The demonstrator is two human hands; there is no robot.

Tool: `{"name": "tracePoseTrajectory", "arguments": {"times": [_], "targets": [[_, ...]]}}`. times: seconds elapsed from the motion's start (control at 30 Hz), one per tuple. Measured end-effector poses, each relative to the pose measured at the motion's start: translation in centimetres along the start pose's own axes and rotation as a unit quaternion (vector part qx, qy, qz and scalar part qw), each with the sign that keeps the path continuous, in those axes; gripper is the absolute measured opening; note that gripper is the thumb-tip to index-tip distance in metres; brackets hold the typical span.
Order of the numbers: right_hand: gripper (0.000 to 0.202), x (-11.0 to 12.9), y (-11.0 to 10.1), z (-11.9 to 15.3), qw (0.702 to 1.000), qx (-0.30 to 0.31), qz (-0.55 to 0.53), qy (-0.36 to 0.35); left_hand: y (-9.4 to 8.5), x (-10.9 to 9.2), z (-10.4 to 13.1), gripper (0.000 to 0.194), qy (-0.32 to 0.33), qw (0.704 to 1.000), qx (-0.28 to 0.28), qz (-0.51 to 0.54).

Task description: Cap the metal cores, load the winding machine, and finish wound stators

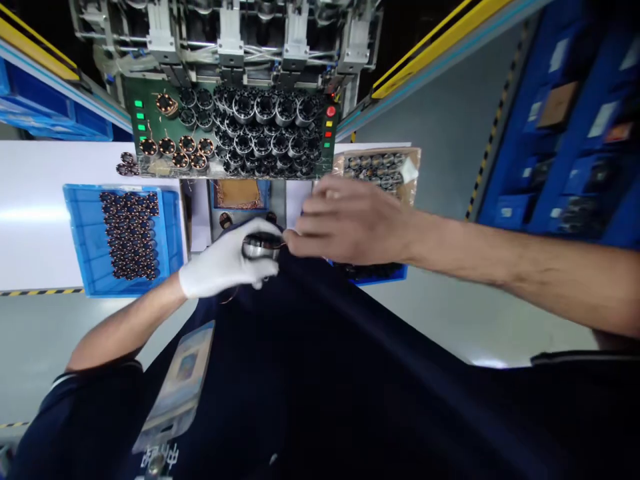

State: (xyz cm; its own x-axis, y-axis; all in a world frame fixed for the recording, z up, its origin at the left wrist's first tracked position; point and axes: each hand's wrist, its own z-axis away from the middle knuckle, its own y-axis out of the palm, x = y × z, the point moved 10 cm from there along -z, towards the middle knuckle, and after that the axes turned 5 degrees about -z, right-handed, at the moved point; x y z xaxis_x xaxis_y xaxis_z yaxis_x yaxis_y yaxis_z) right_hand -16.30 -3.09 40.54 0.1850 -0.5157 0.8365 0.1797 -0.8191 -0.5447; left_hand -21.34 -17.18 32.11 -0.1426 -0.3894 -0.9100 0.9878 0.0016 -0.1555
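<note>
Metal stator (261,245) half-hidden between gloved left hand (225,261), bare right hand (350,223)

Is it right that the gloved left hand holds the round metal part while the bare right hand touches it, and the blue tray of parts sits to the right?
Not quite. In the head view the blue tray of parts sits to the left. The gloved left hand does hold the round metal part, with the bare right hand touching it.

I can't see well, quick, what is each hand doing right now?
Left hand: gloved, closed around a round metal part.
Right hand: bare, fingertips pinched at the part's edge; what they pinch cannot be told.
</note>
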Motion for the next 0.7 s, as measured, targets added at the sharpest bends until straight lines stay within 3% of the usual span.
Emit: {"name": "tracePoseTrajectory", "arguments": {"times": [0.03, 0.1, 0.13, 0.2, 0.27, 0.3, 0.33, 0.4, 0.47, 0.53, 0.57, 0.63, 0.7], "targets": [[0.007, -0.4, -0.4, 0.3, 1.0, 0.007, 0.005, 0.019, -1.4, -0.6, 0.5, 0.044, 0.016, 0.996, -0.064, -0.064], [0.048, -1.9, -0.3, 0.9, 0.993, 0.025, -0.074, 0.089, -3.5, -3.1, 1.5, 0.048, 0.096, 0.959, -0.159, -0.215], [0.058, -2.7, 0.3, 1.2, 0.979, 0.038, -0.154, 0.129, -3.5, -4.4, 1.7, 0.04, 0.145, 0.939, -0.163, -0.267], [0.048, -3.7, 2.8, 1.6, 0.923, 0.079, -0.324, 0.191, -3.0, -5.8, 1.3, 0.019, 0.203, 0.917, -0.124, -0.319], [0.044, -3.8, 5.5, 1.8, 0.868, 0.127, -0.423, 0.227, -3.0, -6.1, 0.4, 0.017, 0.196, 0.915, -0.102, -0.337], [0.047, -3.7, 6.5, 1.7, 0.858, 0.14, -0.438, 0.229, -3.1, -6.1, 0.0, 0.02, 0.184, 0.917, -0.102, -0.339], [0.048, -3.5, 6.9, 1.5, 0.864, 0.141, -0.431, 0.217, -3.2, -5.9, -0.2, 0.02, 0.171, 0.921, -0.105, -0.334], [0.046, -2.9, 6.2, 0.5, 0.919, 0.1, -0.346, 0.162, -3.6, -4.9, -0.2, 0.018, 0.127, 0.945, -0.115, -0.279], [0.042, -1.9, 4.7, -0.3, 0.966, 0.046, -0.234, 0.102, -2.9, -2.6, -0.2, 0.024, 0.056, 0.983, -0.062, -0.161], [0.042, -1.1, 3.4, -0.7, 0.985, 0.018, -0.157, 0.064, -1.1, -0.6, 0.1, 0.041, -0.004, 0.999, 0.022, -0.047], [0.042, -1.1, 2.8, -0.7, 0.988, 0.008, -0.14, 0.058, -0.8, -0.1, 0.4, 0.044, -0.012, 0.999, 0.032, -0.028], [0.035, -1.8, 1.8, -0.7, 0.99, -0.006, -0.122, 0.071, -2.3, -0.2, 0.7, 0.031, 0.018, 0.994, -0.048, -0.097], [0.037, -3.4, 2.1, -0.3, 0.979, 0.016, -0.163, 0.121, -4.2, -1.7, 1.6, 0.036, 0.1, 0.955, -0.165, -0.226]]}}
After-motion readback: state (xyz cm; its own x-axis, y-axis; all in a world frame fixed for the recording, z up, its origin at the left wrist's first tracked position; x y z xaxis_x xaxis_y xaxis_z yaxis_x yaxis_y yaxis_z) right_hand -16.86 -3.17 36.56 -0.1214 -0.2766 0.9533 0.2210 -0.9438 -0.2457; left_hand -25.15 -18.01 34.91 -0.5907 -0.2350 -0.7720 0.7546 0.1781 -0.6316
